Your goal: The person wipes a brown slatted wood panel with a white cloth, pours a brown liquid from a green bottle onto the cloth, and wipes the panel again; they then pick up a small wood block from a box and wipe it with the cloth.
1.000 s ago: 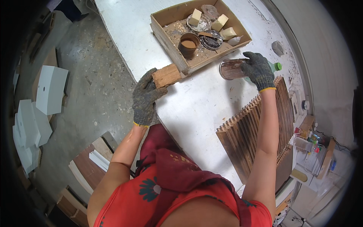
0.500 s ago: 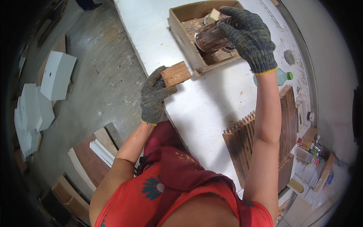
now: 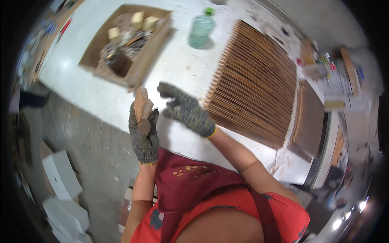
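Note:
My left hand (image 3: 144, 135), in a grey knitted glove, grips a small tan wooden block (image 3: 139, 106) standing up from the fingers. A pale, rough face of the block shows on its right side, blurred. Just to the right, my gloved right hand (image 3: 184, 109) hovers over the white table with its fingers apart and nothing in them. Beyond the left hand, a shallow box (image 3: 148, 52) holds a dark brown can (image 3: 119, 64), several cream-coloured blocks (image 3: 137, 20) and messy scraps.
A row of thin brown wooden slats (image 3: 255, 85) covers the table's right part. A green-capped, pale green bottle (image 3: 201, 31) stands between the slats and the box on the white table (image 3: 180, 67). White panels (image 3: 61, 174) lie on the floor at left.
My right hand has let go of the brown can, now in the box, and come back beside my left hand. The left hand has turned the block. The view has swung right.

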Tool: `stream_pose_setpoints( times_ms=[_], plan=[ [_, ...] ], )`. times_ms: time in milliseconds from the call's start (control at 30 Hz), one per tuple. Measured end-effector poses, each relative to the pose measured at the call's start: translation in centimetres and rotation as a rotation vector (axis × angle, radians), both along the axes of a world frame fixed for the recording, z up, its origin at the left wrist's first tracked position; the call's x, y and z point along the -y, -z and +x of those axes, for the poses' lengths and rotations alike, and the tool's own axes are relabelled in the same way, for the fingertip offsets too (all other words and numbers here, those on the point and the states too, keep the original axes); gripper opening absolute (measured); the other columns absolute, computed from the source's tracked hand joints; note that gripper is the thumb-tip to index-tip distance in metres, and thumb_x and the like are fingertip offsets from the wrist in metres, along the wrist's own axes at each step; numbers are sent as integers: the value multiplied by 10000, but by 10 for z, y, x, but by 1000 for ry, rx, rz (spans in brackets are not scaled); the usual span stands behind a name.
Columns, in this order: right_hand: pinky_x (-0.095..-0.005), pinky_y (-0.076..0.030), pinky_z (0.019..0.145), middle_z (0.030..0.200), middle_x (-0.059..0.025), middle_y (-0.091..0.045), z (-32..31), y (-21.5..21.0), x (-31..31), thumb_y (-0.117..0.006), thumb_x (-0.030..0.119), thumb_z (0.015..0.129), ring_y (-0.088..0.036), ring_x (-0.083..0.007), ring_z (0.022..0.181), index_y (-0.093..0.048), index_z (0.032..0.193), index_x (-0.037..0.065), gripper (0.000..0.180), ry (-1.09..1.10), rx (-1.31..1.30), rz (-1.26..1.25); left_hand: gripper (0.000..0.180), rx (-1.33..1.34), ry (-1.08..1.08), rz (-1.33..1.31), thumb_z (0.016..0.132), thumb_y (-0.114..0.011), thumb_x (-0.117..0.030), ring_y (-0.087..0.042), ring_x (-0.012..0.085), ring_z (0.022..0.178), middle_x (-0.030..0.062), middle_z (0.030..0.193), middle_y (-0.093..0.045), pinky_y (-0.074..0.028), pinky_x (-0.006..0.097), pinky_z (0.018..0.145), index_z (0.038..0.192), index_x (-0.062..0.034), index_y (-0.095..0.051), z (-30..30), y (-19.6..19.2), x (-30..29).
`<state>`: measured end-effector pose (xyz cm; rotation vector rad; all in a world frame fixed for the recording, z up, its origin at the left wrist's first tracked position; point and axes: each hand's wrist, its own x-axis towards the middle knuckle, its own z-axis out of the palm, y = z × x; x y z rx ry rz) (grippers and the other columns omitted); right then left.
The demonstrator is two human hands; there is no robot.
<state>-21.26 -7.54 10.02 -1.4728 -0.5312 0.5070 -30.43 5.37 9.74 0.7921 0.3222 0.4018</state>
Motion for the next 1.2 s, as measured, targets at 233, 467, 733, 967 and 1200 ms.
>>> stream_pose_setpoints(
  times_ms=[233,467,733,967,1200],
  plan=[
    [-309,-486,878,1170,-93,-602,-76,26,116,-746,235,820,-566,-149,1019,-479,1336,19,620,548,-165,116,625,-201,430,-5,838,-699,-90,-556,98,883,36,1126,-578,-459,194,700,1385,-18,-405,-11,-2,131],
    [-268,-465,846,1084,-62,-575,-115,23,259,-578,136,935,-543,-143,970,-516,1245,18,338,834,189,-149,796,21,564,674,770,-751,-93,-349,312,1372,159,1482,-374,-290,427,1128,1450,-28,-342,-24,23,202],
    [-342,-441,935,1259,-89,-509,-136,35,424,-589,143,908,-513,-207,1111,-451,1319,26,450,1074,-7,-292,932,481,772,2128,760,-712,-481,-167,410,1427,148,1543,-248,-113,616,1125,1485,-90,-275,65,49,186],
    [-441,-442,1005,1286,-169,-509,-142,77,445,-647,189,874,-514,-323,1175,-407,1351,4,565,927,-479,997,912,428,801,2207,730,-710,-452,-215,375,1418,163,1525,-272,-128,667,1095,1466,-86,-316,79,62,196],
    [-482,-403,961,1231,-171,-501,-120,123,454,-618,421,831,-490,-321,1112,-396,1349,16,694,607,-486,1089,900,425,797,2242,733,-707,-444,-223,366,1418,155,1518,-290,-115,666,1101,1464,-89,-322,78,60,198]
  ],
)
